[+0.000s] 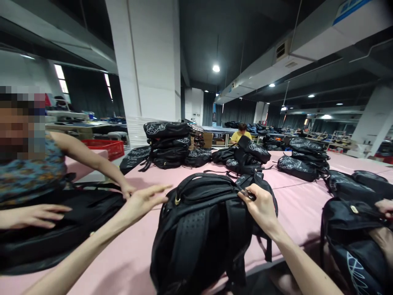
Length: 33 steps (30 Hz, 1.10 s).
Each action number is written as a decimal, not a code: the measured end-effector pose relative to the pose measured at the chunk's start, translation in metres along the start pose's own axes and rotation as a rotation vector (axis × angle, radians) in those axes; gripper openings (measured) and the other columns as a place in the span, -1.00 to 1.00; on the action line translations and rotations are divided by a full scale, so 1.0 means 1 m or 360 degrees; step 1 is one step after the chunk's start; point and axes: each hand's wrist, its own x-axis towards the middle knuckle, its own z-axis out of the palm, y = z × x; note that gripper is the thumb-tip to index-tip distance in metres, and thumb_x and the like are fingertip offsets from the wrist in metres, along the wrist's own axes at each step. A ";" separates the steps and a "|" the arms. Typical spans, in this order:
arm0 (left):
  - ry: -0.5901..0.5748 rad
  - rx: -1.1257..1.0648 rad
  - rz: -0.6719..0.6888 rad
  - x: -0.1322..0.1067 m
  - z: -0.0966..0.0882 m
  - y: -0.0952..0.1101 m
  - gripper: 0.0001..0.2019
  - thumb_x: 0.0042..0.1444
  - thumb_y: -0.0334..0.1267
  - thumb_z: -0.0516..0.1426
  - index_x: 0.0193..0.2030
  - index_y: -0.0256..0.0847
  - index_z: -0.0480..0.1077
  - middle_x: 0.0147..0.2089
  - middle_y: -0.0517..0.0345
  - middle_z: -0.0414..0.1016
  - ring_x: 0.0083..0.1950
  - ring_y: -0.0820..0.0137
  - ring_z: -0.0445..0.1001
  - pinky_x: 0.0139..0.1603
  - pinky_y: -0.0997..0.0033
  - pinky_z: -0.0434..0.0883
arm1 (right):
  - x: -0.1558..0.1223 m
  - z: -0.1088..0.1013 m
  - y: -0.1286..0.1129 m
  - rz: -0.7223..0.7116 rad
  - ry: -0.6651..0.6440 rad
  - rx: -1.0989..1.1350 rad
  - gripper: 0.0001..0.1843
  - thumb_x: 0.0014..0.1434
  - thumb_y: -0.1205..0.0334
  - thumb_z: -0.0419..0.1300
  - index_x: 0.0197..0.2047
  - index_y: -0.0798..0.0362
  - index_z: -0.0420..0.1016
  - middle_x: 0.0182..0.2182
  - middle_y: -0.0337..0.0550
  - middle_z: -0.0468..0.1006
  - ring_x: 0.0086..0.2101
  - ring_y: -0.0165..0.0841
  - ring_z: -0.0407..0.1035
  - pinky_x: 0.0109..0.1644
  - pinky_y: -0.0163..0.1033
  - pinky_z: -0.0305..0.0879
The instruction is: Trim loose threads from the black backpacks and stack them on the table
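A black backpack (pixel 196 241) stands upright on the pink table in front of me, its padded shoulder straps facing me. Fingers stretched out, my left hand (pixel 147 200) is at the upper left corner of the bag, near a gold zipper pull (pixel 177 201); I cannot tell whether it touches the fabric. My right hand (pixel 260 205) is closed around a small dark metal tool (pixel 248 194), perhaps thread snips, at the bag's upper right edge. The tool's far end is hard to make out against the black cloth.
A co-worker's hand (pixel 39 215) rests on another black backpack (pixel 101 209) at left. At right, another person's hand (pixel 385 207) is at a backpack (pixel 350 221). Stacked backpacks (pixel 168 147) line the far side of the pink table (pixel 135 254), before a white pillar (pixel 153 61).
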 end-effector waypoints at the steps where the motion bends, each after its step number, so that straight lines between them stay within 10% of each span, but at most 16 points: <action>1: 0.0261 0.0117 0.0090 -0.003 0.002 0.017 -0.59 0.00 0.01 0.08 -0.13 -0.22 0.47 -0.15 0.06 0.54 -0.11 0.20 0.46 -0.07 0.26 0.41 | -0.001 0.001 -0.003 0.0009 0.0002 0.0038 -0.73 0.11 0.13 0.13 -0.55 0.06 0.30 -0.56 -0.27 0.38 -0.52 -0.42 0.26 -0.44 -0.35 0.08; 3: 0.0610 0.0391 0.0511 -0.020 0.019 0.055 -0.69 0.15 -0.14 -0.02 -0.09 -0.19 0.44 -0.14 0.08 0.52 -0.13 0.29 0.45 -0.05 0.29 0.39 | -0.001 0.003 -0.006 0.0051 -0.0020 0.0112 -0.69 0.11 0.10 0.12 -0.59 0.05 0.25 -0.60 -0.29 0.33 -0.55 -0.43 0.22 -0.46 -0.35 0.07; 5: 0.0444 0.0777 0.1126 -0.042 0.048 0.087 -0.75 0.14 -0.21 0.04 -0.10 -0.13 0.45 -0.16 0.10 0.53 -0.14 0.31 0.44 -0.08 0.31 0.38 | 0.000 0.005 -0.007 0.0075 -0.0052 0.0166 -0.66 0.10 0.08 0.12 -0.61 0.05 0.22 -0.62 -0.30 0.30 -0.56 -0.44 0.20 -0.47 -0.35 0.06; 11: 0.0482 0.1563 0.1009 -0.061 0.110 0.113 -0.59 0.04 -0.25 0.15 0.03 -0.41 0.37 -0.04 -0.15 0.45 -0.08 0.15 0.38 -0.12 0.19 0.36 | -0.002 -0.003 -0.006 -0.0029 -0.0114 -0.0035 -0.74 0.11 0.17 0.11 -0.57 0.06 0.26 -0.58 -0.27 0.35 -0.53 -0.44 0.24 -0.45 -0.35 0.04; 19: 0.0366 0.1454 0.1149 -0.061 0.104 0.108 -0.71 0.01 -0.35 0.13 -0.09 -0.39 0.41 -0.24 -0.06 0.46 -0.23 0.24 0.40 -0.23 0.26 0.40 | 0.027 0.004 -0.014 -0.0014 -0.0277 -0.0710 -0.90 0.05 0.31 0.11 -0.48 0.08 0.39 -0.46 -0.12 0.49 -0.48 -0.36 0.33 -0.46 -0.30 -0.05; 27: 0.0299 0.1292 0.1261 -0.080 0.082 0.092 -0.71 0.11 -0.27 0.04 -0.02 -0.26 0.35 0.18 -0.03 0.28 0.19 0.15 0.21 0.10 0.23 0.30 | 0.051 0.015 -0.013 -0.0077 -0.0744 0.0763 -0.74 0.08 0.08 0.13 -0.40 0.11 0.47 -0.44 -0.23 0.47 -0.39 -0.38 0.31 -0.30 -0.33 0.16; 33: -0.0177 0.1351 0.0681 -0.065 0.070 0.101 -0.58 -0.02 -0.18 0.15 0.02 -0.19 0.29 0.23 -0.17 0.20 0.01 0.11 0.38 -0.07 0.14 0.40 | 0.046 0.029 -0.032 0.0166 -0.0524 0.1227 -0.68 0.03 0.01 0.18 -0.51 0.12 0.42 -0.60 -0.29 0.33 -0.55 -0.49 0.15 -0.42 -0.35 0.09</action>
